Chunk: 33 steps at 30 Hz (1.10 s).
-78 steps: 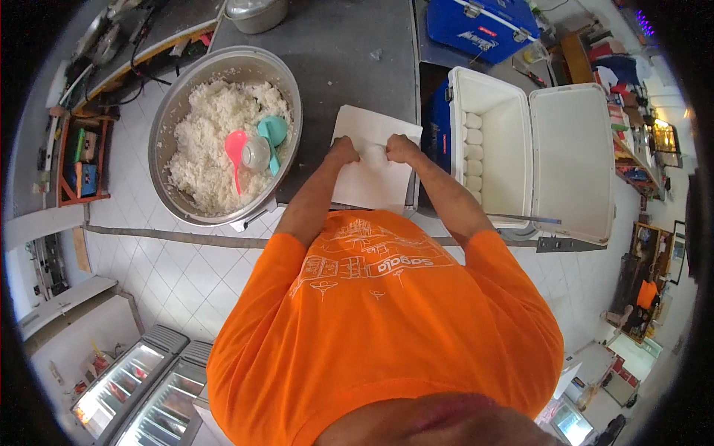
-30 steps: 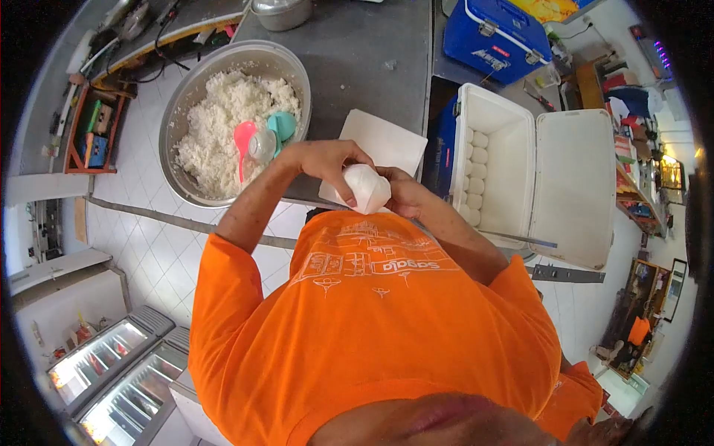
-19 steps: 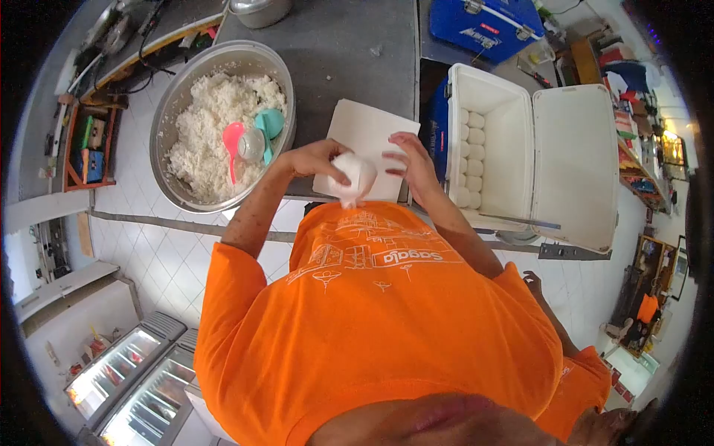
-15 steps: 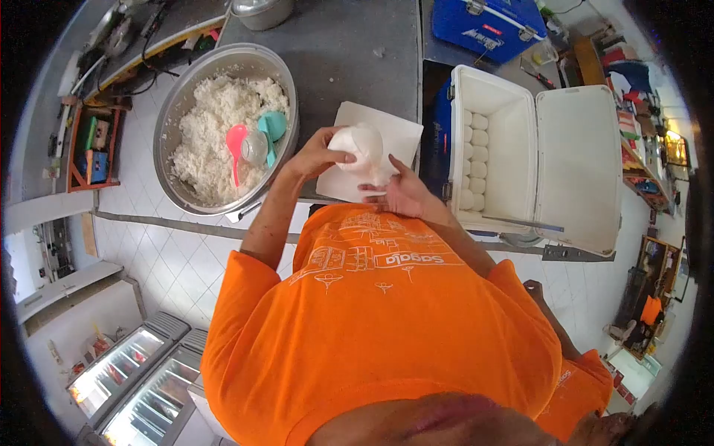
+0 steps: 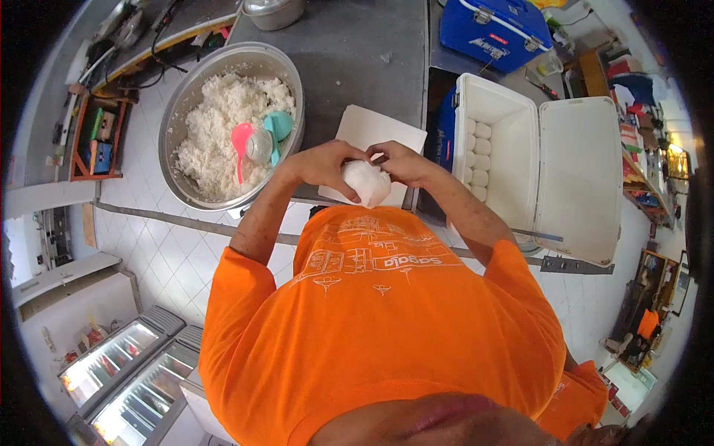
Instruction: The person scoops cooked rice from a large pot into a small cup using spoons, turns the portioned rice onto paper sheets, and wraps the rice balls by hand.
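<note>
Since half a second ago, the right hand [image 5: 405, 163] has gone from the parcel's near side to its far right edge, fingers bent there; whether they pinch I cannot tell. The left hand [image 5: 326, 163] holds the white parcel [image 5: 368, 184] from the left, its narrower end toward the shirt [image 5: 387, 334]. Beyond lies paper [image 5: 379, 128]. The rice bowl [image 5: 271, 63] sits nearer the left hand; the box [image 5: 509, 134] of white packets [image 5: 482, 146], nearer the right.
</note>
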Each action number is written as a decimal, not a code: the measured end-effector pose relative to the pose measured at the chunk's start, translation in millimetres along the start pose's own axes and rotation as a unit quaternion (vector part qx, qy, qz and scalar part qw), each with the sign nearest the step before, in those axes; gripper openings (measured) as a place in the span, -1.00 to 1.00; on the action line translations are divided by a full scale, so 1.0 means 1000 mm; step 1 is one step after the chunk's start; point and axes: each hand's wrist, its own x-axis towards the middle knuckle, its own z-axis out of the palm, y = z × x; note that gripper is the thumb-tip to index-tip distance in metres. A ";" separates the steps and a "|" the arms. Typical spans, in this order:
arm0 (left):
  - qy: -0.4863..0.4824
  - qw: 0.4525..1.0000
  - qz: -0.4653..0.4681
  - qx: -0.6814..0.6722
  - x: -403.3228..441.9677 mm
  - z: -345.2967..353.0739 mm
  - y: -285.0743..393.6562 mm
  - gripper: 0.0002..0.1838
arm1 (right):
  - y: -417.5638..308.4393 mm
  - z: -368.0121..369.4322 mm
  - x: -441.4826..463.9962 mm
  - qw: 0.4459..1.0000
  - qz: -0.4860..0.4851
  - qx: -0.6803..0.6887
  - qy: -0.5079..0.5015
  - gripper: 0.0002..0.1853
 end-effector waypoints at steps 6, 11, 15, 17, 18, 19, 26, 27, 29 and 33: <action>-0.016 0.988 -0.134 0.071 0.011 0.002 -0.007 -0.33 | 0.009 0.028 -0.007 0.966 0.027 0.255 0.021 -0.52; 0.194 0.976 -0.056 -0.087 0.031 0.037 -0.040 0.08 | 0.048 -0.012 -0.015 0.988 -0.097 -0.035 0.111 -0.52; 0.414 0.880 0.077 -0.220 0.043 0.053 -0.044 -0.23 | 0.046 -0.143 -0.063 0.928 -0.211 0.202 0.233 -0.60; 0.439 0.834 0.057 -0.330 0.038 0.067 -0.051 -0.35 | 0.060 -0.223 -0.094 0.888 -0.210 0.066 0.404 -0.47; 0.410 0.850 0.030 -0.330 0.039 0.077 -0.060 -0.42 | 0.067 -0.263 -0.105 0.868 -0.167 -0.032 0.467 -0.41; 0.381 0.863 0.004 -0.331 0.040 0.088 -0.068 -0.48 | 0.080 -0.295 -0.110 0.854 -0.099 -0.170 0.482 -0.34; 0.272 0.870 -0.214 -0.351 0.026 0.136 -0.092 -0.52 | 0.243 -0.376 -0.066 0.868 0.168 -0.381 0.271 -0.14; 0.259 0.865 -0.249 -0.350 0.023 0.137 -0.090 -0.51 | 0.250 -0.370 -0.062 0.878 0.186 -0.372 0.236 -0.13; 0.246 0.863 -0.276 -0.344 0.022 0.139 -0.093 -0.51 | 0.246 -0.363 -0.069 0.886 0.219 -0.356 0.198 -0.12; 0.225 0.867 -0.279 -0.347 0.033 0.146 -0.113 -0.52 | 0.230 -0.358 -0.080 0.886 0.256 -0.367 0.121 -0.11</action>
